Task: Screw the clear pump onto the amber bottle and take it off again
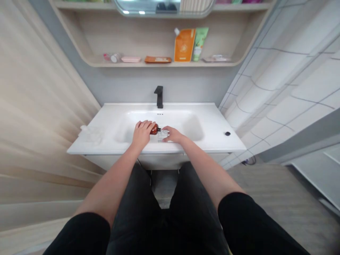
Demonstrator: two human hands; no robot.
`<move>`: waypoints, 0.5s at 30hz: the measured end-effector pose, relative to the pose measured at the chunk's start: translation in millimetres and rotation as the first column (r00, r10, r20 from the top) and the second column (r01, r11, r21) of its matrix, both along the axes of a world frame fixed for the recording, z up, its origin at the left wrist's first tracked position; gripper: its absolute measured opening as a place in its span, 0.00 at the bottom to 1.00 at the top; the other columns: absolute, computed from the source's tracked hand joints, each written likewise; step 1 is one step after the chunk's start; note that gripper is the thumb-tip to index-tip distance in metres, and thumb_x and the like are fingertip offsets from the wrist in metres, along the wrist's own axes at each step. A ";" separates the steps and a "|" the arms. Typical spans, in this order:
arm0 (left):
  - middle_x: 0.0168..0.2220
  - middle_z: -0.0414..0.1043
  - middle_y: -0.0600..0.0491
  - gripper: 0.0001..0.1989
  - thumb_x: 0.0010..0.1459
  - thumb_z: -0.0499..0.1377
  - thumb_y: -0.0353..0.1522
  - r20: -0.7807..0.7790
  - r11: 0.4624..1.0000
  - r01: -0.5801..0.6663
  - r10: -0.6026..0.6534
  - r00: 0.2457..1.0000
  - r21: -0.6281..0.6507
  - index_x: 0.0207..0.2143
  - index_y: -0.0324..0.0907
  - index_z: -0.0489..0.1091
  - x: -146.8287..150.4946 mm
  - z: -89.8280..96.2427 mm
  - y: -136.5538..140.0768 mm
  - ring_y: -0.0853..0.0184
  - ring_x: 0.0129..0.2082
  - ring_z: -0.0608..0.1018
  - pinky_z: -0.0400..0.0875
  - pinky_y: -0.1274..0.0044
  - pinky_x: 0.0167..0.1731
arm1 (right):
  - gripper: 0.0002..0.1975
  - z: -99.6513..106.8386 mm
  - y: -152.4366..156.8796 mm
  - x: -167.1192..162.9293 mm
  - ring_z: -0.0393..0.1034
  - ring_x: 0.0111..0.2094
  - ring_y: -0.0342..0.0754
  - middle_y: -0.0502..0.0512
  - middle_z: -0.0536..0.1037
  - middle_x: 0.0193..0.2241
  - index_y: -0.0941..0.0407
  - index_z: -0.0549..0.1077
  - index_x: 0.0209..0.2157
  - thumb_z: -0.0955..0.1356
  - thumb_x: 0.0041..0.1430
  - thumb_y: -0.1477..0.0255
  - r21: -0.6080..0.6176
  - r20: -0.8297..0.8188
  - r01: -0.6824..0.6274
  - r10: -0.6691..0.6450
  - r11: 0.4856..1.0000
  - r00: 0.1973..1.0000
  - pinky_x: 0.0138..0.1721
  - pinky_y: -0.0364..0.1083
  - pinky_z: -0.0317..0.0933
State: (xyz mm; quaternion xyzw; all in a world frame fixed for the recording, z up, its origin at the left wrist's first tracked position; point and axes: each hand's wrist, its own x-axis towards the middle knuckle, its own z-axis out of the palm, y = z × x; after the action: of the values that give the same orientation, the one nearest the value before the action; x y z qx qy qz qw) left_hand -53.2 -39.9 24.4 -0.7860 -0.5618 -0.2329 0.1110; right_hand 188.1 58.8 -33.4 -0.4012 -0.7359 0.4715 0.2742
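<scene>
Over the white sink basin [193,127], my left hand [143,132] is wrapped round a brown bottle [154,129]. The bottle lies tilted on its side, with its dark neck pointing right. My right hand [172,134] grips a small clear container [163,134] just below and beside the bottle's neck. Whether the neck touches the container's rim, and whether liquid is flowing, I cannot tell. Part of the bottle is hidden under my left fingers.
A black faucet [159,97] stands behind the basin. Crumpled clear plastic [91,134] lies on the counter's left, a small black cap [227,134] on its right. Above, a shelf [119,64] holds an orange pouch [184,46], a green tube [199,44] and several small items.
</scene>
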 end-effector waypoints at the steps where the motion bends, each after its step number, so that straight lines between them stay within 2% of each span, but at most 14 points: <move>1: 0.69 0.73 0.43 0.31 0.71 0.50 0.27 -0.001 1.000 -0.001 0.001 1.000 0.000 0.73 0.48 0.68 0.0 0.0 0.1 0.51 0.73 0.69 0.53 0.54 0.75 | 0.40 0.2 -0.3 0.0 0.75 0.43 0.52 0.51 0.82 0.46 0.52 0.77 0.54 0.85 0.36 0.71 -0.005 -0.001 0.002 -0.002 1.000 1.000 0.55 0.53 0.71; 15: 0.69 0.73 0.43 0.31 0.71 0.49 0.27 -0.016 1.000 0.009 -0.009 1.000 0.016 0.74 0.49 0.67 -1.0 -0.5 -0.2 0.51 0.73 0.68 0.53 0.53 0.75 | 0.40 1.6 -0.4 -0.8 0.76 0.44 0.52 0.52 0.82 0.47 0.53 0.77 0.54 0.85 0.35 0.73 -0.027 -0.021 -0.007 0.006 1.000 1.000 0.56 0.53 0.71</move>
State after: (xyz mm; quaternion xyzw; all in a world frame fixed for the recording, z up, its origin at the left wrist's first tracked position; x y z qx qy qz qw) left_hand -54.2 -40.1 24.0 -0.7894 -0.5555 -0.2319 0.1208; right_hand 187.3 58.4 -31.8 -0.3974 -0.7279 0.4863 0.2750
